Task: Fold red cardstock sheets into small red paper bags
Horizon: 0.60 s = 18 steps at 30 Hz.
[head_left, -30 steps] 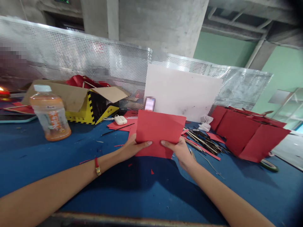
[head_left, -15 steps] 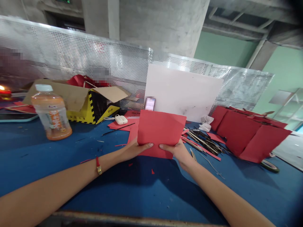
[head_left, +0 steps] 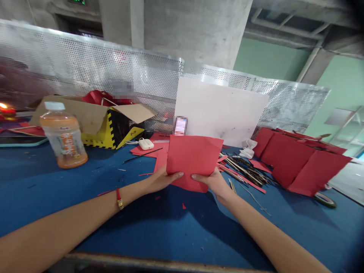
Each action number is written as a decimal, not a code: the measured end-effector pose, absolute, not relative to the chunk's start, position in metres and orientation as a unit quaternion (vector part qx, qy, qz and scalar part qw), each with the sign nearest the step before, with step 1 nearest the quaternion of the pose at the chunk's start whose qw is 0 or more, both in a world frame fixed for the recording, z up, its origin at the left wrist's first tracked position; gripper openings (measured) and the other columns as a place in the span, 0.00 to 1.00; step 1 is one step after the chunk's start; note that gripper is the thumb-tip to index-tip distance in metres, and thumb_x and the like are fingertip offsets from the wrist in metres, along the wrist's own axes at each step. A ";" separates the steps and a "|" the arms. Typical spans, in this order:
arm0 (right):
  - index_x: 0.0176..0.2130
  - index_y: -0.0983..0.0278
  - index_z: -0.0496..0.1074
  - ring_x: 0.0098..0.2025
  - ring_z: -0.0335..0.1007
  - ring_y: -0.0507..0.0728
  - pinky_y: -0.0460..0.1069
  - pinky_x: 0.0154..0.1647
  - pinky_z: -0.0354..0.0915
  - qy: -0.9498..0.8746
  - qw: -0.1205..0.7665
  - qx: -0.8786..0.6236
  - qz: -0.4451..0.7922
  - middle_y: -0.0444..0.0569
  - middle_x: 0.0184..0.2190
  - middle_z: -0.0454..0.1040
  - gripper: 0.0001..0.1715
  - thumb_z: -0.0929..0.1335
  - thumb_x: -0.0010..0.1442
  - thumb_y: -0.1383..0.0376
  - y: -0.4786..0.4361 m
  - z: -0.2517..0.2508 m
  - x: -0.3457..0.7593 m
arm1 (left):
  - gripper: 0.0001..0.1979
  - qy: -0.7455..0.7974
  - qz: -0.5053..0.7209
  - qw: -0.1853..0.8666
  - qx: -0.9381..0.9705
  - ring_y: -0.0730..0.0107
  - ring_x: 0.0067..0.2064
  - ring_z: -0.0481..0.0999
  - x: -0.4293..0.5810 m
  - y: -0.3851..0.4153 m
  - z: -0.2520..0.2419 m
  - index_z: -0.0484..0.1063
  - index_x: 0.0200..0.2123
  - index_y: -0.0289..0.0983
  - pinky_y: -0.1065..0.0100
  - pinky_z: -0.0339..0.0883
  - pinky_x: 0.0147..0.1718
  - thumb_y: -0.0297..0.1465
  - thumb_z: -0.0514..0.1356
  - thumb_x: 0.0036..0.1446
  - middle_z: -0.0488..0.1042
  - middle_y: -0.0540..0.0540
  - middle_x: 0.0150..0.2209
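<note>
Both my hands hold a folded sheet of red card (head_left: 193, 161) upright above the blue table. My left hand (head_left: 160, 180) grips its lower left side, with the thumb across the front. My right hand (head_left: 212, 182) grips the lower right side the same way. A lower flap of the card (head_left: 189, 185) shows between my hands. My fingers behind the sheet are hidden. A red band with a gold clasp (head_left: 119, 199) circles my left wrist.
The blue table (head_left: 170, 231) holds a juice bottle (head_left: 64, 138), a yellow-and-black cardboard box (head_left: 96, 123), a white earbud case (head_left: 146, 144), a bundle of dark sticks (head_left: 244, 168), and red card pieces (head_left: 301, 163). A white board (head_left: 218, 113) leans against a perforated metal panel (head_left: 85, 64).
The red card has turned slightly between my hands, its top edge now nearer level. The whole view has drifted a little, with the background shifting slightly right.
</note>
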State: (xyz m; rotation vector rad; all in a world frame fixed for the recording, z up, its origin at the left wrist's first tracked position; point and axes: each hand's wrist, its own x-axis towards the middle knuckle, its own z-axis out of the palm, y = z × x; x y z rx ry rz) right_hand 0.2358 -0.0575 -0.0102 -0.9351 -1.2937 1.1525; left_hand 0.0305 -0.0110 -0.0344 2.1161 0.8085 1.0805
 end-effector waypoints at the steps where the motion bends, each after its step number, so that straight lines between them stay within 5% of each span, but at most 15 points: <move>1: 0.41 0.61 0.77 0.49 0.73 0.64 0.58 0.51 0.68 -0.548 0.552 -0.396 0.488 0.50 0.44 0.79 0.30 0.80 0.35 0.63 -0.057 -0.010 0.236 | 0.30 0.307 0.412 0.305 0.802 0.49 0.63 0.62 0.030 -0.010 -0.036 0.59 0.63 0.40 0.52 0.57 0.61 0.43 0.58 0.60 0.64 0.40 0.63; 11: 0.40 0.62 0.79 0.46 0.75 0.63 0.56 0.49 0.68 -0.557 0.534 -0.397 0.497 0.50 0.42 0.80 0.24 0.78 0.39 0.62 -0.056 -0.012 0.236 | 0.21 0.322 0.476 0.392 0.719 0.52 0.59 0.68 0.034 -0.016 -0.030 0.73 0.51 0.41 0.56 0.62 0.58 0.43 0.62 0.57 0.72 0.45 0.57; 18: 0.32 0.65 0.79 0.28 0.74 0.55 0.47 0.29 0.66 -0.568 0.495 -0.429 0.497 0.48 0.26 0.78 0.17 0.77 0.44 0.56 -0.054 -0.012 0.238 | 0.30 0.373 0.541 0.542 0.523 0.52 0.54 0.73 0.037 -0.021 -0.024 0.74 0.48 0.39 0.55 0.68 0.54 0.45 0.71 0.42 0.75 0.43 0.53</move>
